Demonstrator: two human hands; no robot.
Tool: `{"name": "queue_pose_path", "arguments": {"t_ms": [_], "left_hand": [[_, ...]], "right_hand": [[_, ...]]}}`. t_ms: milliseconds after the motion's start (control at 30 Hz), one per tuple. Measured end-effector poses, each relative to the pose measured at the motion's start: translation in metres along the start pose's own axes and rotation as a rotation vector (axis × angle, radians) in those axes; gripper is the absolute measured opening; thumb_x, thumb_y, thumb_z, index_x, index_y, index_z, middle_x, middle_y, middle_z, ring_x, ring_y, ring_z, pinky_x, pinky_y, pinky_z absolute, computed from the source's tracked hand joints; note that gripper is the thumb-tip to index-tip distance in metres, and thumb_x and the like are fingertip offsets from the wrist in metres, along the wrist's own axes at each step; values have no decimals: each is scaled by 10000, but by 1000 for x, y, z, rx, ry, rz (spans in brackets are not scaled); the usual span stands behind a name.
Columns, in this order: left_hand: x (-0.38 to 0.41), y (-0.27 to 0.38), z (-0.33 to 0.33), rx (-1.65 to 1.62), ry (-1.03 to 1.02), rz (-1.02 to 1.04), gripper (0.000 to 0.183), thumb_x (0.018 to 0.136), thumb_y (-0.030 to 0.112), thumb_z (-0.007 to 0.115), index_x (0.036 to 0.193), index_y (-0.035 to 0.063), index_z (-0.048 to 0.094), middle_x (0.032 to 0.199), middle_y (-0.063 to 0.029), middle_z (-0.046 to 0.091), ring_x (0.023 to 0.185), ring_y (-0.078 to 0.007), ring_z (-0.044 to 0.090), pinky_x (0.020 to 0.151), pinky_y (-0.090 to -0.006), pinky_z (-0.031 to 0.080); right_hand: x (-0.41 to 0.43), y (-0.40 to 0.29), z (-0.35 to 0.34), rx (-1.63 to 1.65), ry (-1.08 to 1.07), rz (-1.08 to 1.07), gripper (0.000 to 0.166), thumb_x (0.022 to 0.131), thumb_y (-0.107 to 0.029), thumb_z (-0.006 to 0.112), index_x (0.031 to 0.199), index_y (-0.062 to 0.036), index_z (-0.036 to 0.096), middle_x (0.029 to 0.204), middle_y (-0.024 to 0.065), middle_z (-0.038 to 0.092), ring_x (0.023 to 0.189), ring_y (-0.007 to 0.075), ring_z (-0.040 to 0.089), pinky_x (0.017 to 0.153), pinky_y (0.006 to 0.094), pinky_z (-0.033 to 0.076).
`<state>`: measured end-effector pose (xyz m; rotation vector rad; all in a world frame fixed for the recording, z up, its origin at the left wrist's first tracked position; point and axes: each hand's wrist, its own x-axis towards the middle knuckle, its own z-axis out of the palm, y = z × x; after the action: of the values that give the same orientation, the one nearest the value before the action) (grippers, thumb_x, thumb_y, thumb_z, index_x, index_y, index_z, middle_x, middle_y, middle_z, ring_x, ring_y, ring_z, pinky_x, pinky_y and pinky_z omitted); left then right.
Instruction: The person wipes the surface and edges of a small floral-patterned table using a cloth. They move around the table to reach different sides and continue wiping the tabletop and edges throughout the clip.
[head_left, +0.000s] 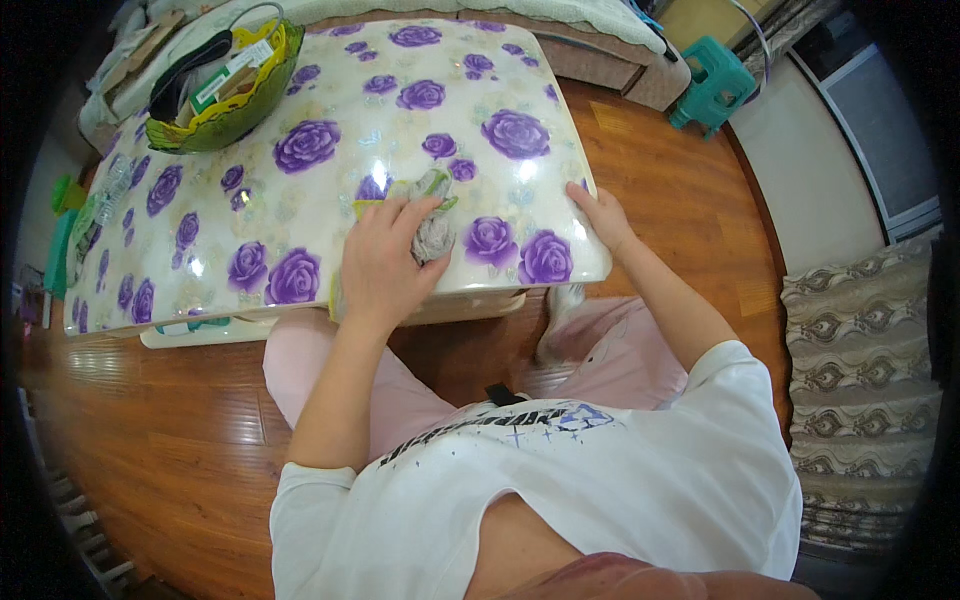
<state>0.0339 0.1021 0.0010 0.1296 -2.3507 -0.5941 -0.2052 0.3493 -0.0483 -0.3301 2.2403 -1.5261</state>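
Note:
Under my left hand (386, 259) is a crumpled grey cloth (433, 236) with yellow-green edging, pressed on the table near its front edge. A corner of the cloth hangs over that edge beside my wrist. The low table (360, 277) wears a glossy white cover printed with purple roses. At the table's right side my right hand (604, 217) grips the edge, its thumb on top and its other fingers hidden.
A green and yellow leaf-shaped basket (232, 131) with a box and a dark strap-like item stands at the back left. Beyond the table is a sofa (585, 60). A teal plastic stool (712, 86) and a patterned curtain (855, 390) are to the right. A clear plastic bottle (114, 191) lies at the left.

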Motion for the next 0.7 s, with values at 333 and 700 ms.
{"name": "queue_pose_path", "arguments": {"t_ms": [333, 700], "left_hand": [[4, 8, -5, 10, -89, -100, 502, 654, 85, 794, 1132, 94, 641, 1088, -120, 629, 1016, -325, 593, 871, -401, 477], [7, 23, 10, 64, -30, -186, 495, 644, 81, 804, 1117, 104, 659, 1099, -136, 611, 1015, -330, 584, 874, -397, 468]], "right_hand": [[-6, -2, 6, 3, 15, 2, 476, 902, -428, 669, 1046, 25, 671, 883, 90, 702, 754, 152, 653, 673, 313, 520], [-12, 5, 6, 174, -61, -60, 404, 913, -336, 696, 1093, 17, 617, 914, 49, 668, 792, 119, 611, 701, 284, 509]]}}
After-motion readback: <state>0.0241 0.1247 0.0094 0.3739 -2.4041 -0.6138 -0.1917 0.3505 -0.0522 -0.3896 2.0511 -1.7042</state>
